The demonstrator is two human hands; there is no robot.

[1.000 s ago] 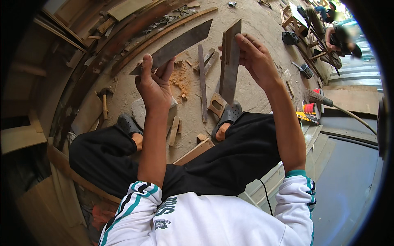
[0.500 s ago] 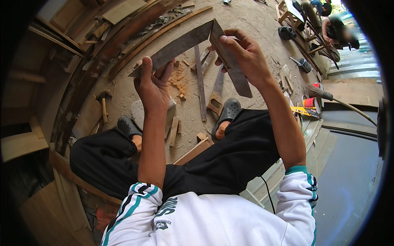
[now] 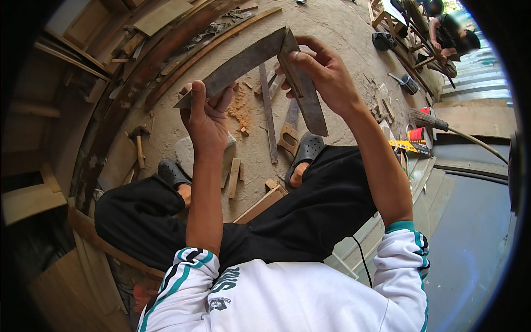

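Note:
Raised above the floor, my left hand is closed on the lower left end of a dark, flat strip with a pointed, slant-cut end. My right hand grips a second dark strip, thumb on its near face and fingers behind. Both strips meet at a corner at the top, forming an upside-down V. A lighter, wood-coloured edge runs along the right strip. Below them on the floor lie a handsaw with a wooden handle and a long, dark, narrow strip.
A hammer and a pale block lie by my left foot, near sawdust and wood offcuts. Timber lines the left side. At right are a broom and a can. Another person sits far right.
The lower end of the right strip has swung a little left and toward me, so the V looks narrower. My right hand has shifted slightly left; both hands keep their hold.

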